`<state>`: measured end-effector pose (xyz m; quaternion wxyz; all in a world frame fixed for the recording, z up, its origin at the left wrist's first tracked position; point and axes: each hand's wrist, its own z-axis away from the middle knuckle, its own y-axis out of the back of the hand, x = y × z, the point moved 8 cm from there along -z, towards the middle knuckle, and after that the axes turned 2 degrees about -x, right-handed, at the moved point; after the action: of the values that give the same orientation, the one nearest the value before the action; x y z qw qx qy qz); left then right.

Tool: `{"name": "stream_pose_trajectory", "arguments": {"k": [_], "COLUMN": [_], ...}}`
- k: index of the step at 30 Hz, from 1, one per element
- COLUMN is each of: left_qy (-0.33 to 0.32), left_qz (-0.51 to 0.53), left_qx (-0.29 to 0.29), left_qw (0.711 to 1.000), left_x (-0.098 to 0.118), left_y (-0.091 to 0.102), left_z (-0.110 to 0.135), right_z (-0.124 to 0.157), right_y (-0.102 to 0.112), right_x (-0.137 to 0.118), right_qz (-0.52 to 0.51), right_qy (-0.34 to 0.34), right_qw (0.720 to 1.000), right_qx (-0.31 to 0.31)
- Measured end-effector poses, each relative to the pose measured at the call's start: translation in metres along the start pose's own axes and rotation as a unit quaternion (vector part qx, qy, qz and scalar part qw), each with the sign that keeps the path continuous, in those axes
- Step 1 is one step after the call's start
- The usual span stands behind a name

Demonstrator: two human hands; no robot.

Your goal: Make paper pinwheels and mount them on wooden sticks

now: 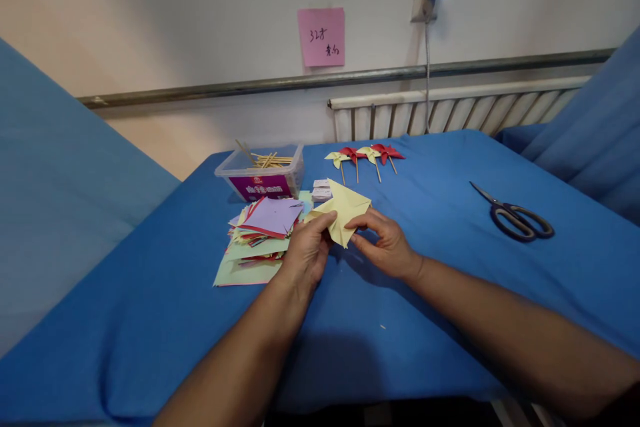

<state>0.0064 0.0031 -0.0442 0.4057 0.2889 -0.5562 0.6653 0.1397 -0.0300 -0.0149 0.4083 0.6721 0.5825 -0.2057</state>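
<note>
A pale yellow square of paper (346,205), with slits cut in from its corners, is held above the blue cloth between both hands. My left hand (309,247) grips it with the thumb on top near the middle. The fingers of my right hand (383,240) pinch its lower right edge. Just left of my left hand lies a stack of coloured paper (273,215), with a purple sheet on top. Behind the held paper is a small white box (321,191), partly covered.
A clear plastic box (295,177) of wooden sticks stands behind the stack. Several red and yellow pinwheels (370,155) lie at the back. Dark-handled scissors (520,217) rest on the right. A wall and radiator (460,110) border the blue table (440,347).
</note>
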Motion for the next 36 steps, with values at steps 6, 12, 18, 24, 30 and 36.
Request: {"name": "stream_pose_trajectory", "arguments": {"k": [6,12,18,24,30,36], "left_qy": [-0.005,-0.002,0.003,-0.002,0.001,0.006], "left_qz": [-0.038,-0.069,-0.107,-0.125,-0.125,-0.129], "left_qx": [0.0,-0.017,-0.03,-0.032,-0.039,-0.029], "left_qw": [0.999,0.997,0.994,0.992,0.991,0.991], "left_x": [-0.003,-0.008,-0.009,-0.007,-0.007,-0.008], "left_y": [0.0,-0.004,-0.005,-0.007,-0.007,-0.006], "left_z": [0.0,0.002,0.002,0.002,0.002,0.002], "right_z": [-0.002,0.0,-0.001,-0.002,-0.004,-0.001], "right_y": [0.004,0.004,0.009,0.009,0.01,0.007], "right_x": [0.017,0.031,0.035,0.035,0.031,0.036], "right_qz": [-0.059,-0.083,-0.045,-0.05,-0.056,-0.067], "right_qy": [-0.094,-0.15,-0.151,-0.136,-0.131,-0.169], "right_qw": [0.992,0.982,0.983,0.985,0.985,0.98], "right_qx": [0.056,0.078,0.09,0.091,0.093,0.085]}}
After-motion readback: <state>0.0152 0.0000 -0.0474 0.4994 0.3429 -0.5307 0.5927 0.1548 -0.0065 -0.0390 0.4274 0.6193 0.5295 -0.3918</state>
